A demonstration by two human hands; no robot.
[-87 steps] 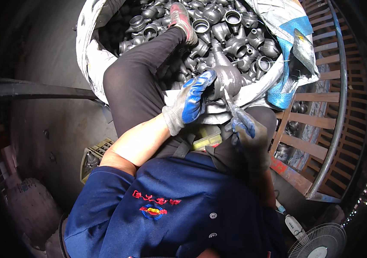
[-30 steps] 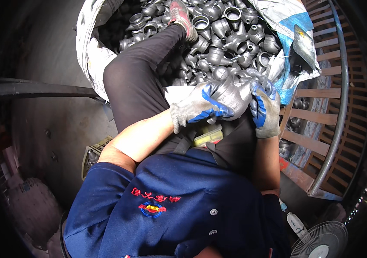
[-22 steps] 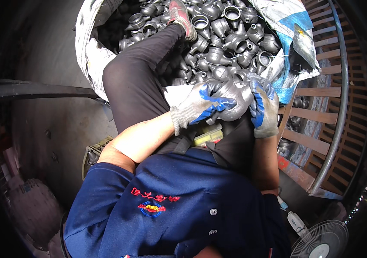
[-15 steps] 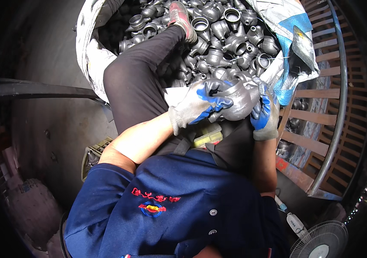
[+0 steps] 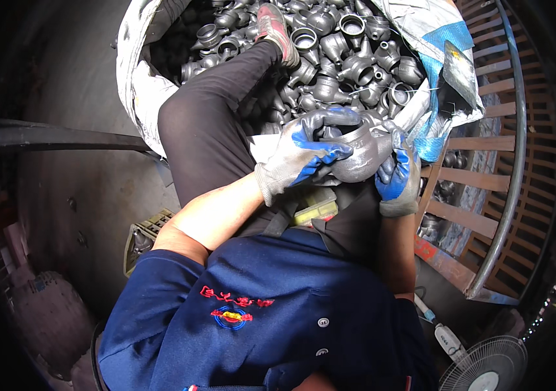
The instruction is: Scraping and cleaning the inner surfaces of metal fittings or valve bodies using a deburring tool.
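Above my lap I hold a dark grey rounded metal casting (image 5: 358, 158) with a ringed, collar-like neck. My left hand (image 5: 310, 146), in a grey glove with blue patches, wraps round the casting's neck end from the left. On the other side my right hand (image 5: 398, 166), gloved alike, has its bent fingers on the narrower end of the same piece. The gloves hide parts of both ends. Just beyond lies a big heap of similar castings (image 5: 327, 88), many with round openings and short spouts.
A white woven bulk bag (image 5: 136, 85) surrounds the heap, and my leg (image 5: 196, 124) reaches into it. To the right stands a slatted metal rack (image 5: 480, 179). A fan (image 5: 486, 368) and a power strip (image 5: 449, 340) are at lower right, a yellowish crate (image 5: 136, 244) at left.
The casting has turned in my hands, so more of its ringed neck shows. My left fingers have shifted up over the neck, and my right hand has moved slightly left.
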